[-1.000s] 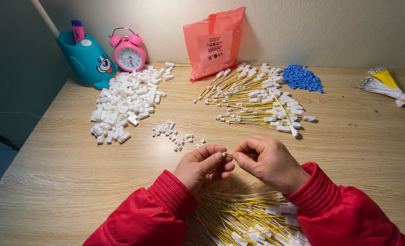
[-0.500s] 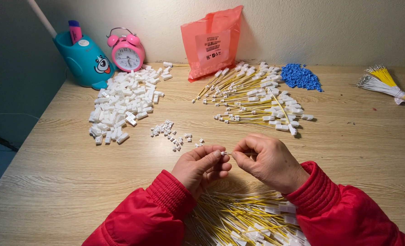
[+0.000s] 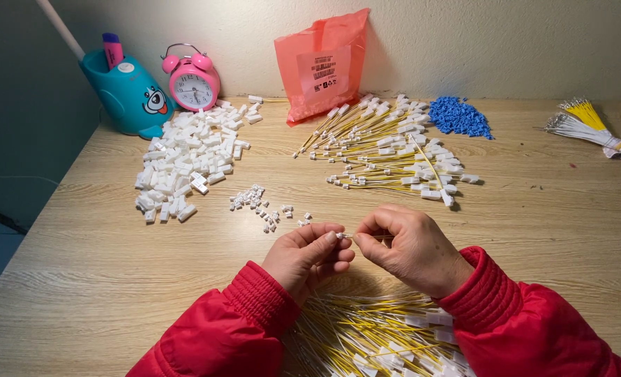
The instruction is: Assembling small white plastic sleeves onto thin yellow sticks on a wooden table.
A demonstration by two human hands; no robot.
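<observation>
Tiny white connector (image 3: 340, 236) between both hands' fingers (image 3: 330, 239)

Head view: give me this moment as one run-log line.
left hand: pinching small white connector | right hand: pinching thin wire at connector | near: small white pieces, yellow wire pile | surface: wooden table

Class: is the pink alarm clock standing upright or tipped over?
Upright: the pink alarm clock stands on its feet, bells on top, dial facing forward.

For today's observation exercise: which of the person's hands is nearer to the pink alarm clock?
Left. The left hand lies below and right of the pink alarm clock, on the clock's side of the table; the right hand is farther right, beyond the left.
</observation>
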